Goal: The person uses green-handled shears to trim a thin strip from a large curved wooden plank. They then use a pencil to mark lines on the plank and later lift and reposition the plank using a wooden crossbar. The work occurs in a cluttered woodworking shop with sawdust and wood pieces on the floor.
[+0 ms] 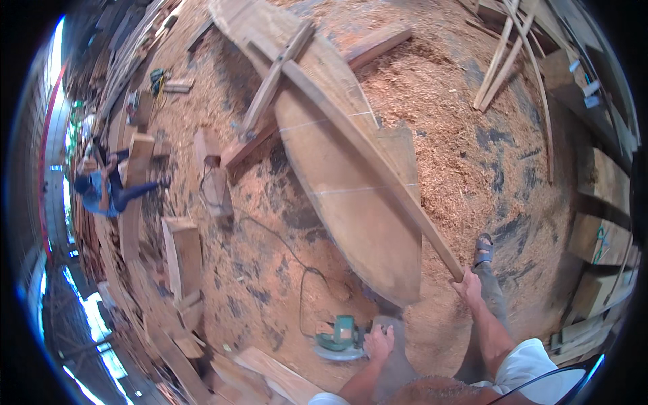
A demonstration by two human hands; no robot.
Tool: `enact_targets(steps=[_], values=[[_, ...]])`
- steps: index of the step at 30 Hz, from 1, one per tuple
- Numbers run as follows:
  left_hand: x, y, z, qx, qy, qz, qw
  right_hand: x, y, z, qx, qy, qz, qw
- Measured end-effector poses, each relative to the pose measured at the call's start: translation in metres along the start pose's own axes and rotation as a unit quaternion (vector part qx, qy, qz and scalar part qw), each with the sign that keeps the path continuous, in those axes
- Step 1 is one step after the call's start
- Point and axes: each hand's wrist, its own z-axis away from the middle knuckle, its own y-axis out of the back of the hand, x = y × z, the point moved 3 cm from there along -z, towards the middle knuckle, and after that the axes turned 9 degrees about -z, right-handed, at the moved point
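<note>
My right hand (467, 287) is closed round the near end of a long wooden beam (381, 165), which runs away up and left across a broad, curved wooden slab (358, 223). Pale lines cross the slab's face. Low in the middle, my left hand (379, 343) has curled fingers at the right end of a green circular saw (343, 331), seemingly on its handle, which the hand hides. The saw's grey curved edge faces me. At the far end a shorter wooden crosspiece (278, 75) sits across the long beam.
A dark cable (283, 244) trails over ground strewn with wood shavings (445, 145). A squared timber (250, 145) lies by the slab. Wooden blocks (182, 256) stand left; thick timbers (601, 236) are stacked right. Another person (101, 189) sits on timber at far left.
</note>
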Motion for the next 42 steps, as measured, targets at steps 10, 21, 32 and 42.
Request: enact_targets(steps=[10, 21, 32, 42], values=[[-0.065, 0.034, 0.041, 0.055, -0.147, 0.200, 0.967, -0.141, 0.120, 0.165, -0.108, -0.019, -0.143, 0.984], [-0.046, 0.187, 0.189, -0.228, -0.250, 0.537, 0.773, -0.250, 0.057, 0.293, -0.251, -0.068, -0.341, 0.903], [-0.128, 0.257, 0.129, 0.096, -0.226, 0.448, 0.860, -0.436, -0.051, 0.325, -0.389, 0.076, -0.338, 0.854], [-0.323, 0.445, 0.092, -0.007, -0.068, 0.426, 0.902, -0.697, -0.142, 0.290, -0.427, 0.004, -0.406, 0.808]])
